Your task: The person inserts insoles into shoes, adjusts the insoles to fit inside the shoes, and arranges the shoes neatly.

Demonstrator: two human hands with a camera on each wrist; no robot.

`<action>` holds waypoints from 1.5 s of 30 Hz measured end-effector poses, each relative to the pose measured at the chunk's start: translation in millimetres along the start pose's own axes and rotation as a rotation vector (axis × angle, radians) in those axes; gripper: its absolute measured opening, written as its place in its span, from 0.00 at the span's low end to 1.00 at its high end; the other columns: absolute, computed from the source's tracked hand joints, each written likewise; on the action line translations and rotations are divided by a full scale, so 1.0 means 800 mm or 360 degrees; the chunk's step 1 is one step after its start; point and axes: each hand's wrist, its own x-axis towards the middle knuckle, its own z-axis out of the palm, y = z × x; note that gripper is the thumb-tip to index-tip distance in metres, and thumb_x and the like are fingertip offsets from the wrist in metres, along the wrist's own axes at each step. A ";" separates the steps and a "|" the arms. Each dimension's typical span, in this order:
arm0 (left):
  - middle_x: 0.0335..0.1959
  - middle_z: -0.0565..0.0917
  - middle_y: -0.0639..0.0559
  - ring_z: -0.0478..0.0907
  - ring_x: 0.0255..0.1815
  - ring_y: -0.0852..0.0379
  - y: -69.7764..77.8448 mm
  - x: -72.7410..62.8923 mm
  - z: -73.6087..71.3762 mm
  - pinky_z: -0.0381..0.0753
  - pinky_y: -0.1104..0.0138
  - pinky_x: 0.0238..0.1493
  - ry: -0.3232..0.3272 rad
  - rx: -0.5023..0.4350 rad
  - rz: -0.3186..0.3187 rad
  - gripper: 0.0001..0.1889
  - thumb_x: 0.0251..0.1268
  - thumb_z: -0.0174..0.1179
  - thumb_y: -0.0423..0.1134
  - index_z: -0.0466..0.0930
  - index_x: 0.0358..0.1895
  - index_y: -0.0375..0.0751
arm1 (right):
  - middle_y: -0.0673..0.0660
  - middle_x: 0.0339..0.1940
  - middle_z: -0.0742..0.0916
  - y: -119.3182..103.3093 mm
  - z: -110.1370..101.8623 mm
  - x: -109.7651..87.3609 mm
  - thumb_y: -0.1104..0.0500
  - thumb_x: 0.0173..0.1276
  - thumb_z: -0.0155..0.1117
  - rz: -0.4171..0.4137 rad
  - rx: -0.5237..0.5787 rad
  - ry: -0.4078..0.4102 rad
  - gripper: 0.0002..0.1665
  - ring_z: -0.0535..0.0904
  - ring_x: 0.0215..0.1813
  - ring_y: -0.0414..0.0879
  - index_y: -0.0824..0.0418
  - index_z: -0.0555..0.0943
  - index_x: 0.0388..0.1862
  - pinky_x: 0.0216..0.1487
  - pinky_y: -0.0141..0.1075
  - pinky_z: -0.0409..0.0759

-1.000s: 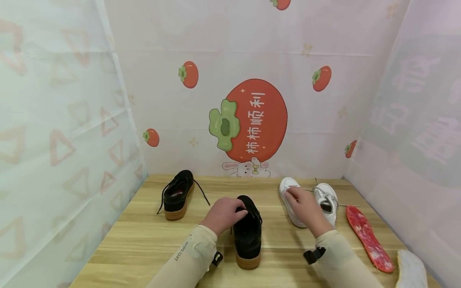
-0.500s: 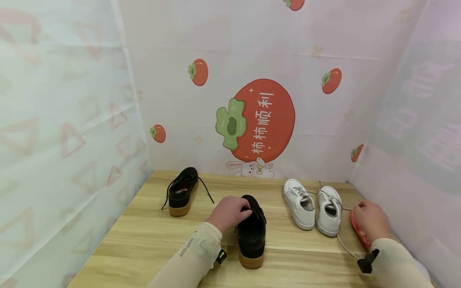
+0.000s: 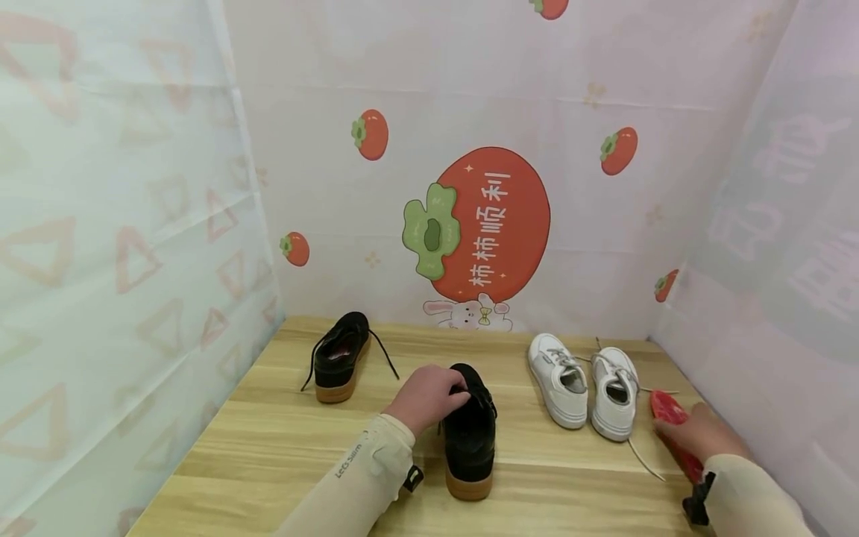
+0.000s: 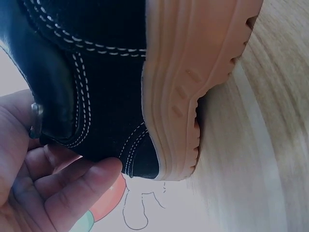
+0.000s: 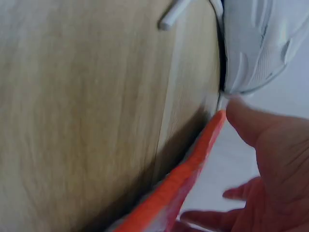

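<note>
A black shoe (image 3: 469, 447) with a tan gum sole stands on the wooden table at front centre. My left hand (image 3: 429, 399) grips the edge of its opening; in the left wrist view the fingers (image 4: 84, 193) lie along the dark, white-stitched side. At the right, my right hand (image 3: 701, 432) is over a red patterned insole (image 3: 671, 410), covering part of it. In the right wrist view the thumb (image 5: 246, 121) and fingers stand apart above the insole's orange edge (image 5: 169, 188); contact is blurred there.
Another black shoe (image 3: 338, 362) with loose laces stands at the back left. Two white shoes (image 3: 562, 388) are side by side at back right, one lace trailing forward on the table (image 3: 550, 485). Patterned cloth walls (image 3: 309, 179) enclose the back and sides.
My right hand has swung from over the white shoes to the red insole, then shifted slightly right and nearer. The left hand has kept its grip on the black shoe. The head view turned slightly.
</note>
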 end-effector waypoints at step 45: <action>0.38 0.91 0.62 0.84 0.37 0.62 -0.005 0.000 -0.002 0.86 0.62 0.50 -0.0030 -0.0002 0.0013 0.07 0.75 0.67 0.50 0.91 0.43 0.55 | 0.48 0.42 0.84 -0.296 0.001 -0.179 0.65 0.68 0.76 -0.1365 0.0698 0.0947 0.09 0.78 0.35 0.33 0.53 0.90 0.44 0.33 0.26 0.81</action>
